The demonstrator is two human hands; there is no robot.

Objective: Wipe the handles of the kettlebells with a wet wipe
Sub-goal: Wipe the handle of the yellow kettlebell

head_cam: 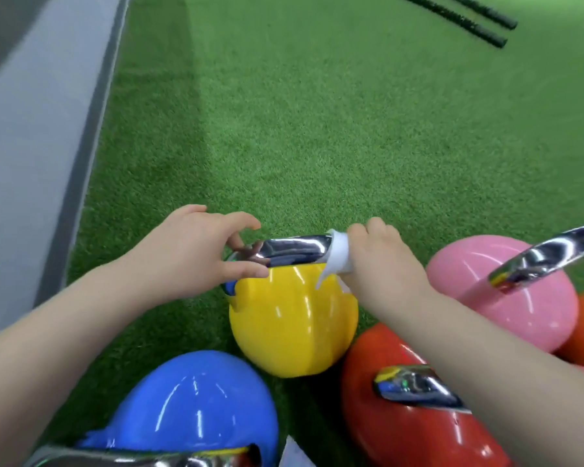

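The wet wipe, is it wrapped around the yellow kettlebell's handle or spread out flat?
Wrapped: the wet wipe curls around the chrome handle under the right hand, one corner dangling.

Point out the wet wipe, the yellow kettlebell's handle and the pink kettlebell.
wet wipe (338, 256): head view, on the white fold wrapped round the handle.
yellow kettlebell's handle (295, 247): head view, on the bare chrome bar.
pink kettlebell (469, 281): head view, on its glossy body.

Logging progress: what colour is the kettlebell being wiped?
Yellow kettlebell, seen in the head view.
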